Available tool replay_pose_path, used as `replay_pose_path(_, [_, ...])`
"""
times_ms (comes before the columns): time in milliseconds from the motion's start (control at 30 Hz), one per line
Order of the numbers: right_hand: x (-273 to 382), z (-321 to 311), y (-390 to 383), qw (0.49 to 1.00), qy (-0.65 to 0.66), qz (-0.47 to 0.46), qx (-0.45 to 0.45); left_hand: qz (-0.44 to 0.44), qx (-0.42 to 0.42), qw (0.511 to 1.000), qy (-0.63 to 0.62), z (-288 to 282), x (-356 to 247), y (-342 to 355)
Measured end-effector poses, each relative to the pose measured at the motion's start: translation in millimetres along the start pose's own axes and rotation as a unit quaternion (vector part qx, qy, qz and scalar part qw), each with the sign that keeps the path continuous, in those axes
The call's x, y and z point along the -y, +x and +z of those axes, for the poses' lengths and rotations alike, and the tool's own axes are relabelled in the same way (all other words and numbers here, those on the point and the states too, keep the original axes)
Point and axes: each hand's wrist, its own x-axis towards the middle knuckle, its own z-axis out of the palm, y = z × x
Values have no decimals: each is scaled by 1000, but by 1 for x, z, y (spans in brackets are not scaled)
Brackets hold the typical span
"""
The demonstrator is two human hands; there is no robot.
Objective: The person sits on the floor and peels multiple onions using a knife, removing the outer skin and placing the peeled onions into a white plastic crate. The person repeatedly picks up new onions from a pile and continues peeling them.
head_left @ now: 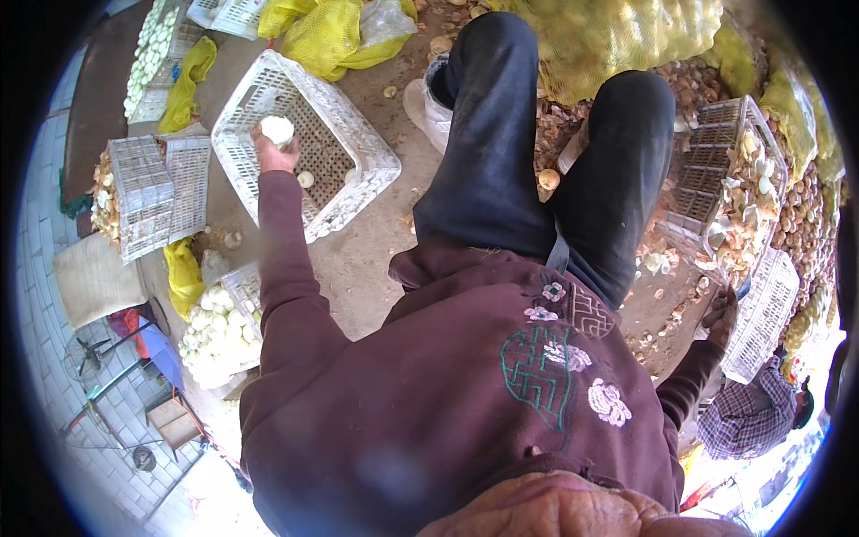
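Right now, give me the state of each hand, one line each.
Left hand: closed around a peeled white onion, over the white plastic crate.
Right hand: low beside another white crate; grip cannot be told.

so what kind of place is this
Probably an outdoor onion-peeling yard, on bare ground. The left hand holds a peeled white onion over a white plastic crate, a yellow mesh sack of onions sits ahead, and peelings litter the dirt.
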Motion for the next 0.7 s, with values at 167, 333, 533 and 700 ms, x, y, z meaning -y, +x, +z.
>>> replay_pose_path(167, [105, 128, -85, 969, -126, -189, 100, 70, -10, 997, -29, 43, 4, 12])
replay_pose_path(333, [172, 298, -162, 921, -43, -229, 311, 89, 348, 933, -31, 197, -44, 9])
replay_pose_path(533, [138, 454, -149, 902, -80, -72, 418, 162, 504, 737, 420, 376, -21, 10])
replay_pose_path(700, [106, 536, -130, 900, -115, -33, 418, 133, 514, 405, 744, 403, 132, 33])
